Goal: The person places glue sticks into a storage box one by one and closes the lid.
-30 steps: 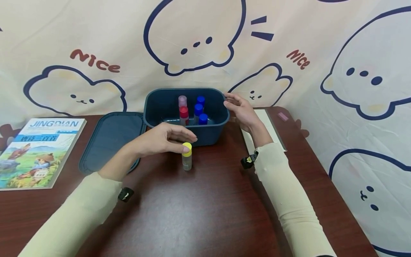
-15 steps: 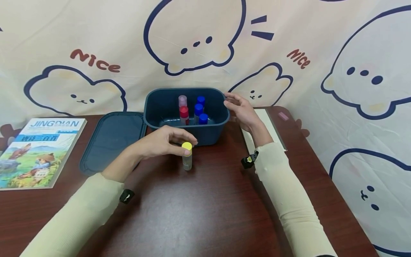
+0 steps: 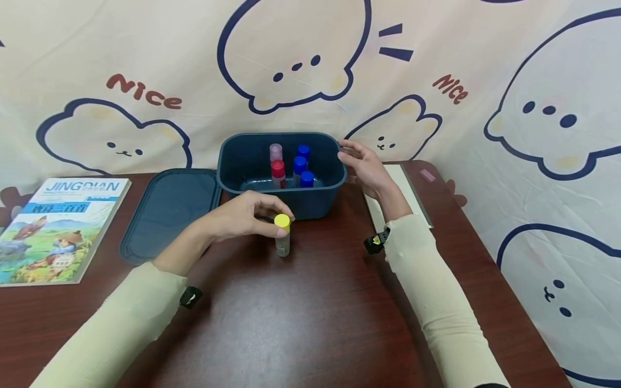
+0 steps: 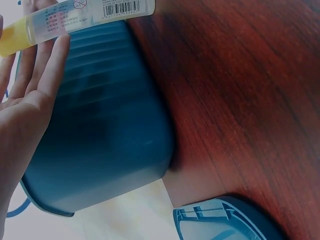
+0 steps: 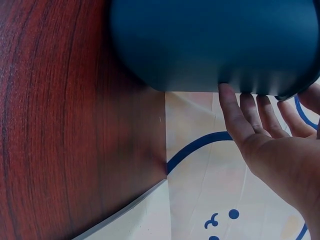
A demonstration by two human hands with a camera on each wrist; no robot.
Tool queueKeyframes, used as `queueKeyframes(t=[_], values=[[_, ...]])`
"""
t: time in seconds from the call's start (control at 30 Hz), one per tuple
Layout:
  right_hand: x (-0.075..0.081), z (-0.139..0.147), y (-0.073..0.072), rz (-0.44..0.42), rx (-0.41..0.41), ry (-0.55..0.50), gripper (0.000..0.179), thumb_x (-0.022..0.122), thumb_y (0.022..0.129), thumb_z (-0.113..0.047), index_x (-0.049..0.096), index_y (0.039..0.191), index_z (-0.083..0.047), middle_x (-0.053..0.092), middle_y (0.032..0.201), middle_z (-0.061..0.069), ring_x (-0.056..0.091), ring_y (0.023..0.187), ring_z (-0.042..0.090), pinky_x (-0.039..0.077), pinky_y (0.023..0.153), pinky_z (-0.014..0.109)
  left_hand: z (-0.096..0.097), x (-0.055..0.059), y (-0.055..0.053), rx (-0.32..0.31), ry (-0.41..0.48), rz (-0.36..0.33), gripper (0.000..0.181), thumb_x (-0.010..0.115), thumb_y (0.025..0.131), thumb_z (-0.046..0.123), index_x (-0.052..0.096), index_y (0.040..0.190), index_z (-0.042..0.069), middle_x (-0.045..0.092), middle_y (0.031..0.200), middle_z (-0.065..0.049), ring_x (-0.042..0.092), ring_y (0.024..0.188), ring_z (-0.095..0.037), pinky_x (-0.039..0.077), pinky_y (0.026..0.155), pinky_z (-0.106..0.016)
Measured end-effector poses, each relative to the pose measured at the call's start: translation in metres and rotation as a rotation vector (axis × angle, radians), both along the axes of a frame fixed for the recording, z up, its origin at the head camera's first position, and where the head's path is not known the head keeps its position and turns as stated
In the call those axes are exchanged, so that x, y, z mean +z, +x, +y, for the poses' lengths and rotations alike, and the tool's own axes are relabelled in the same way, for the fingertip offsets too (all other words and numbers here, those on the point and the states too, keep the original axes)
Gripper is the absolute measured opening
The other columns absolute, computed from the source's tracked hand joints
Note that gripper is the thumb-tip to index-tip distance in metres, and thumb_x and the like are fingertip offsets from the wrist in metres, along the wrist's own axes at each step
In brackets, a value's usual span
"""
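Note:
A clear glue stick with a yellow cap [image 3: 283, 241] is upright in front of the dark blue box [image 3: 310, 205]. My left hand [image 3: 237, 215] pinches it at the cap, thumb in front and fingers behind. A barcode label shows on the glue stick [image 4: 95, 14] in the left wrist view; whether its base touches the table cannot be seen. Inside the box stand several similar tubes, among them a red-capped one [image 3: 278, 173] and blue-capped ones, the nearest [image 3: 306, 179] by the front wall. My right hand [image 3: 367, 168] touches the box's right end, its fairly straight fingertips [image 5: 226, 92] against the wall.
Left of the box lies its dark blue lid [image 3: 167, 215], with a picture book [image 3: 63, 231] farther left. Behind my right hand is a flat pale board-like item [image 3: 400, 188], and beyond it a small pink piece [image 3: 427, 175]. A printed cloth backdrop [image 3: 310, 118] hangs behind the table.
My left fingers have drawn in around the yellow cap and the hand has shifted slightly. The glue stick has barely moved. My right hand stays at the box's end.

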State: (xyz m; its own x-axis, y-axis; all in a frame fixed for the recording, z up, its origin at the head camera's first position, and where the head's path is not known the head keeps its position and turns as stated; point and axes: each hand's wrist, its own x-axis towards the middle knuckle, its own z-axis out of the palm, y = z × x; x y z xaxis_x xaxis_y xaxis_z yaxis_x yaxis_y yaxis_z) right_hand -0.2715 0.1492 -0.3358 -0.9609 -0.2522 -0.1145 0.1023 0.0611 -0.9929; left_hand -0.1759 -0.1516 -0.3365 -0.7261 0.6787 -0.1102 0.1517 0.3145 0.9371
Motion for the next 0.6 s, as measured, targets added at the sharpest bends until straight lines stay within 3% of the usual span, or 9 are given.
queueKeyframes(t=[0.17,0.6], values=[[-0.0006,-0.0011,0.0000,0.004,-0.003,-0.001,0.044,0.053,0.107,-0.019,0.047,0.151,-0.015,0.050,0.146,0.009,0.060,0.120,0.035,0.049,0.100,0.051,-0.0005,-0.0001,0.0005,-0.002,-0.001,0.066,0.026,0.079,0.090,0.019,0.071,0.114,0.009,0.068,0.113,-0.007,0.059,0.110,-0.028,0.049,0.099,-0.048],[-0.0006,0.0010,0.0000,0.002,0.003,0.000,0.046,0.054,0.107,-0.019,0.045,0.152,-0.015,0.048,0.148,0.010,0.057,0.124,0.038,0.047,0.103,0.053,-0.0021,0.0066,0.0038,0.047,-0.009,0.108,0.033,0.078,0.091,0.021,0.069,0.118,0.005,0.068,0.114,-0.005,0.060,0.109,-0.028,0.053,0.095,-0.043]])
